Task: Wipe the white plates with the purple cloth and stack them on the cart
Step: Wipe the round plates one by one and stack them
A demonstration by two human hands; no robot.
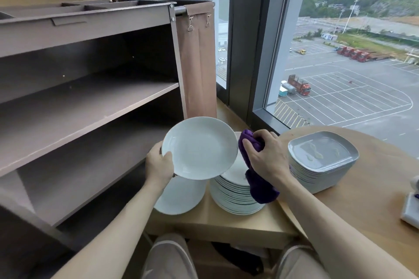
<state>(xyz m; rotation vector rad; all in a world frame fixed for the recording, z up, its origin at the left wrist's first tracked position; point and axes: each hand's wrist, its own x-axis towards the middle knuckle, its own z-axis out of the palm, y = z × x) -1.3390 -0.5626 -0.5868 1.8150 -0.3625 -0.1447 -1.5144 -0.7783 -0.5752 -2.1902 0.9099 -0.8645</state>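
My left hand (158, 164) grips the left rim of a round white plate (199, 147), tilted up above the low table. My right hand (264, 154) holds the bunched purple cloth (260, 184) just right of that plate; the cloth hangs down over a tall stack of white plates (233, 195). A single white plate (179, 197) lies on the low table under the held one. The brown cart (90, 97) stands to the left with bare shelves.
A stack of grey square plates (322, 158) sits on the round wooden table (374, 199) at right. A brown fabric bag (197, 63) hangs on the cart's end. The window (340, 63) is behind. A white object (411, 208) lies at the far right edge.
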